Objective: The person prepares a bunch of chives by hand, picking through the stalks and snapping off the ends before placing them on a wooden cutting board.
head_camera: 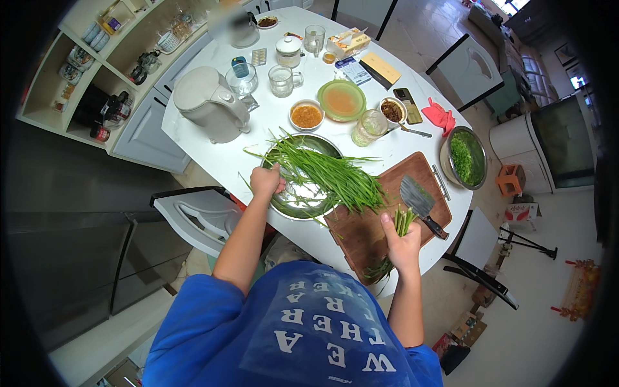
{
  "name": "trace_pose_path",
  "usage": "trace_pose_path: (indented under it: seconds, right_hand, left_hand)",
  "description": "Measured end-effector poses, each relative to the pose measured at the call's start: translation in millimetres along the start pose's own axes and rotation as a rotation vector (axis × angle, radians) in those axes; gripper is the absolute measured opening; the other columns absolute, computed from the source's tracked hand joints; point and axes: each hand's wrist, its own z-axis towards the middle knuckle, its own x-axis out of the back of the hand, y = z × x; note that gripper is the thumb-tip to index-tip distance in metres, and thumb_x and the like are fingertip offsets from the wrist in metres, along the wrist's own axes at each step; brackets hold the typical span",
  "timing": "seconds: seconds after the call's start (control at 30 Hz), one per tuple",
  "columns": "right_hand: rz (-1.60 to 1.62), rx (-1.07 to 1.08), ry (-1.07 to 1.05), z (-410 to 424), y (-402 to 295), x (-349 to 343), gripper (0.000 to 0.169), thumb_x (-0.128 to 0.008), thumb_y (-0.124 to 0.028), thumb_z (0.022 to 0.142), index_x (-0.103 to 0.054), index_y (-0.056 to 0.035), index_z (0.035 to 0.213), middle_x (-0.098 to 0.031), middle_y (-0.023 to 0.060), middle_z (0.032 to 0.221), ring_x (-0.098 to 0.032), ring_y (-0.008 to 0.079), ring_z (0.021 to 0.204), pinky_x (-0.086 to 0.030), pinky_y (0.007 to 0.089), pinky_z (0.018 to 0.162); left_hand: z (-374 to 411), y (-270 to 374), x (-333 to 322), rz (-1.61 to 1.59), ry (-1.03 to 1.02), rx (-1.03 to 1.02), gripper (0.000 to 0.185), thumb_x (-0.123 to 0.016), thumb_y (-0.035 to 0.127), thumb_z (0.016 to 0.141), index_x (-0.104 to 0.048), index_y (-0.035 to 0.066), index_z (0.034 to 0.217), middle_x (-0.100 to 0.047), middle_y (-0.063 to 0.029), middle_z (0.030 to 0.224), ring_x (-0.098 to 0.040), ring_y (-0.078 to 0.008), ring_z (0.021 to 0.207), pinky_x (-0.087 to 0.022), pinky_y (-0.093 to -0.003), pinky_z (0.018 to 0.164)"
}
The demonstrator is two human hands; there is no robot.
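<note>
Long garlic chives lie across a round steel basin, their ends reaching over a wooden cutting board. My left hand is at the basin's left side with fingers curled by the chives; whether it grips any is unclear. My right hand is closed around a bunch of chives above the board, stem ends up, leaves hanging towards the board's near edge. A cleaver with green bits on its blade lies on the board, right of that hand.
A steel bowl of chopped greens stands at the table's right edge, near a red cloth. Beyond the basin are a kettle, a sauce bowl, a glass jar, a green-rimmed lidded dish and a phone.
</note>
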Motion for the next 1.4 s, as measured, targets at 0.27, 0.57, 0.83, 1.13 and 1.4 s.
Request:
trace_pose_path:
  seconds: [0.27,0.57,0.83,1.13,1.4]
  right_hand:
    - [-0.057,-0.069,0.019,-3,-11,2,0.043,-0.066,-0.020,0.091,-0.048,-0.0060,0.055,-0.041,-0.0078,0.054,-0.035,0.0032,0.052,-0.028,0.0263,0.045]
    - [-0.009,0.131,0.016,7,-19,12,0.036,-0.061,-0.016,0.094,-0.051,-0.0066,0.062,-0.045,-0.0064,0.056,-0.037,0.0026,0.051,-0.029,0.0234,0.045]
    - [0.241,0.324,0.076,16,-68,43,0.027,-0.069,-0.026,0.090,-0.066,0.0007,0.086,-0.065,0.0015,0.074,-0.056,0.0054,0.067,-0.045,0.0226,0.059]
    - [0.478,0.415,0.171,6,-55,77,0.047,-0.078,-0.040,0.077,-0.057,-0.0031,0.097,-0.051,-0.0068,0.070,-0.045,0.0017,0.064,-0.042,0.0190,0.062]
    - [0.394,0.438,0.120,-5,-48,108,0.024,-0.079,-0.017,0.080,-0.062,-0.0013,0.088,-0.047,-0.0079,0.061,-0.043,0.0017,0.059,-0.037,0.0187,0.056]
  left_hand:
    - [-5,2,-8,0.278,0.258,-0.210,0.035,-0.070,0.035,0.082,-0.068,0.003,0.069,-0.069,-0.0100,0.071,-0.065,-0.0269,0.065,-0.050,-0.0373,0.067]
    - [-156,101,2,-0.034,0.029,-1.231,0.014,-0.078,0.002,0.071,-0.070,0.000,0.083,-0.070,-0.0103,0.080,-0.065,-0.0216,0.070,-0.050,-0.0305,0.064]
    - [-236,169,-44,-0.088,-0.208,-1.714,0.021,-0.079,-0.002,0.065,-0.068,-0.001,0.082,-0.067,-0.0084,0.077,-0.064,-0.0233,0.073,-0.050,-0.0312,0.066]
    - [-276,179,-85,-0.155,-0.430,-1.779,0.020,-0.079,-0.002,0.061,-0.063,0.001,0.073,-0.065,-0.0084,0.070,-0.065,-0.0242,0.067,-0.052,-0.0319,0.062]
    - [-286,178,-106,-0.092,-0.648,-1.808,0.019,-0.076,-0.001,0.061,-0.061,0.003,0.071,-0.065,-0.0092,0.071,-0.065,-0.0228,0.066,-0.052,-0.0309,0.060]
